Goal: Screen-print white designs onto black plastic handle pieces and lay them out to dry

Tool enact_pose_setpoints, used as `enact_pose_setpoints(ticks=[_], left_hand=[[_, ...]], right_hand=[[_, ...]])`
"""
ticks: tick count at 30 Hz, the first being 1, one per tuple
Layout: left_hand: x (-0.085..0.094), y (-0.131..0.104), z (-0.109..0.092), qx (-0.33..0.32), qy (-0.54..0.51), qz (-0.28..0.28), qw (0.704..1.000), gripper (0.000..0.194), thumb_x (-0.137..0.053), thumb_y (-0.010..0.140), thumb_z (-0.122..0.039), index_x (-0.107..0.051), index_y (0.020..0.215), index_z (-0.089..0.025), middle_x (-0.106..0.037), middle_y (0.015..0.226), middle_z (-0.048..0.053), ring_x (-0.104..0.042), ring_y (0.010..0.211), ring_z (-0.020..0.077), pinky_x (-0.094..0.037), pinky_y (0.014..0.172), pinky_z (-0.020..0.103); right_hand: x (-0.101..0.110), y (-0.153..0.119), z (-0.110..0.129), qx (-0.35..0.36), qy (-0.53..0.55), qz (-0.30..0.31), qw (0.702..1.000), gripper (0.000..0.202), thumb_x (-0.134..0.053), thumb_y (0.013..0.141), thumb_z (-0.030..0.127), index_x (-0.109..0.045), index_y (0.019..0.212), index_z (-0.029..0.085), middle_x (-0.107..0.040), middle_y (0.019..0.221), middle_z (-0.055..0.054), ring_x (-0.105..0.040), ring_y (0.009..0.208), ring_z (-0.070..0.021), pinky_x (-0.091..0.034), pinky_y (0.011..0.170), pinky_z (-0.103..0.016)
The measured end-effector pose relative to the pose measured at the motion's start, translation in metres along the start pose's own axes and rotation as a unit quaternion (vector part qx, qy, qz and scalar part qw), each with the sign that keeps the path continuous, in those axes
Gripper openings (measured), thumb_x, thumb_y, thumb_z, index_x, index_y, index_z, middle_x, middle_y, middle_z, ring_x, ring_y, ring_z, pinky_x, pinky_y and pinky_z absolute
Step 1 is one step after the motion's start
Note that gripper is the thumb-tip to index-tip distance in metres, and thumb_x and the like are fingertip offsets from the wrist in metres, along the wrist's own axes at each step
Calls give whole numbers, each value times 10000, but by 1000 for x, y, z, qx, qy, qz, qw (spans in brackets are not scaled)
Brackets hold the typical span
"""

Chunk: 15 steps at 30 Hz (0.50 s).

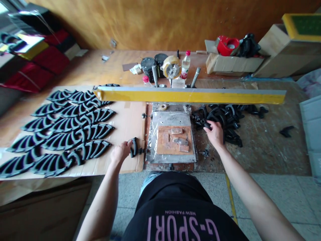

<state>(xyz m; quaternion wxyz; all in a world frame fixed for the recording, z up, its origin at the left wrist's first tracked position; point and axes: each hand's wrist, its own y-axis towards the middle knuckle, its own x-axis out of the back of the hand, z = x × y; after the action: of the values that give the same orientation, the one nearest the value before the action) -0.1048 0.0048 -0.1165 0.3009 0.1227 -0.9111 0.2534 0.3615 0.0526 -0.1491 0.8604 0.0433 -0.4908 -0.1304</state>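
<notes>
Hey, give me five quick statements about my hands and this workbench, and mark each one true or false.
1. The left hand holds a curved black piece. True.
2. The neat rows of black pieces lie to the right of the metal plate. False: the rows lie to its left, on cardboard.
3. The right hand has its fingers on a black part at the loose pile. True.
4. The clear bottle has a blue cap. False: the bottle's cap is red.
5. The long bar is partly yellow. True.
</notes>
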Motion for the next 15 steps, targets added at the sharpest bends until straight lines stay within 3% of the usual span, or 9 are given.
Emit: enact_pose_setpoints(ticks=[3,4,6,9,11,13,15], left_hand=[[-2,-4,-59,-62,-46,2,997,368,-527,820,-558,-617,864,-204,-626,593,19,-581,488,153,-419,465,228],[-4,-7,-82,-111,-105,4,988,408,-503,835,-584,-603,954,-207,-648,640,25,-594,513,149,-439,477,229],[-9,-18,-128,-200,-254,-2,946,461,-462,854,-618,-552,1075,-223,-649,653,18,-570,488,137,-450,472,238],[-14,-37,-177,-283,-384,10,879,409,-409,891,-602,-549,974,-227,-635,638,23,-535,452,136,-449,465,266],[-16,-47,-188,-302,-398,17,866,409,-403,901,-583,-579,912,-214,-613,609,27,-527,454,141,-444,466,276],[-15,-55,-182,-300,-397,10,867,433,-421,894,-581,-619,950,-201,-621,643,30,-549,500,144,-460,495,274],[-14,-63,-162,-276,-391,18,878,480,-427,884,-603,-640,1016,-194,-661,771,36,-581,582,139,-481,544,262]], right_hand=[[-12,-23,50,185,46,82,978,354,-454,919,179,-644,1211,242,-563,1073,-86,-554,993,-209,-456,911,-344],[-17,-29,66,238,39,111,964,385,-412,931,145,-641,1219,256,-568,1098,-81,-536,1027,-205,-446,926,-339],[-25,-38,90,320,-3,154,935,425,-386,935,112,-629,1243,273,-579,1158,-75,-506,1061,-212,-430,938,-344],[-31,-44,112,387,-82,174,902,397,-443,931,147,-630,1249,293,-610,1175,-76,-517,1017,-226,-435,915,-366],[-31,-46,117,405,-130,144,894,368,-495,924,181,-637,1236,313,-634,1160,-66,-550,986,-216,-461,885,-357],[-30,-47,116,435,-223,73,869,299,-522,927,218,-676,1177,274,-666,1100,-64,-587,946,-195,-504,827,-317],[-24,-45,106,476,-377,-28,794,235,-545,925,276,-721,1033,164,-687,916,-51,-621,862,-187,-550,698,-278]])
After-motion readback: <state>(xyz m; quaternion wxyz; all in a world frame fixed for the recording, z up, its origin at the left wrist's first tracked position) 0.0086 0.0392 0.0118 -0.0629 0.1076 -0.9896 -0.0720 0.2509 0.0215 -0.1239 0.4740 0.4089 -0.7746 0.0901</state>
